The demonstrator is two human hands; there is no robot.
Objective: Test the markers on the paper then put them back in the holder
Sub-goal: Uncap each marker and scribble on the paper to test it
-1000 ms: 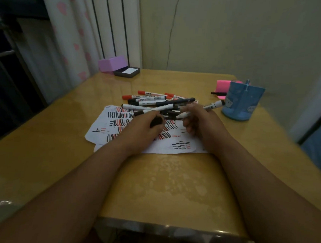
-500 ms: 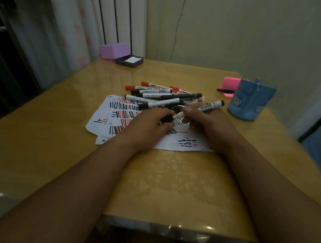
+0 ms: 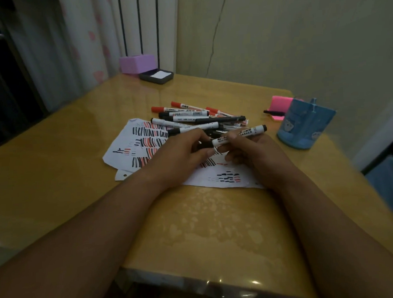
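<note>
Black-capped marker (image 3: pixel 221 141) held level btwn hands: right hand (image 3: pixel 249 153) grips barrel, left hand (image 3: pixel 184 156) pinches cap end, prob. to uncap over paper (image 3: pixel 201 179) for testing.

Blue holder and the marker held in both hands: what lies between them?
Only bare table, seen in the head view: the marker ends short of the holder. The pink notes sit farther back.

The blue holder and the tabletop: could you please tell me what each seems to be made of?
The blue holder looks like moulded plastic: smooth, uniform colour, thin partition. The tabletop looks like glossy wood or laminate, perhaps under clear film: it mirrors light and shows blotches.
</note>
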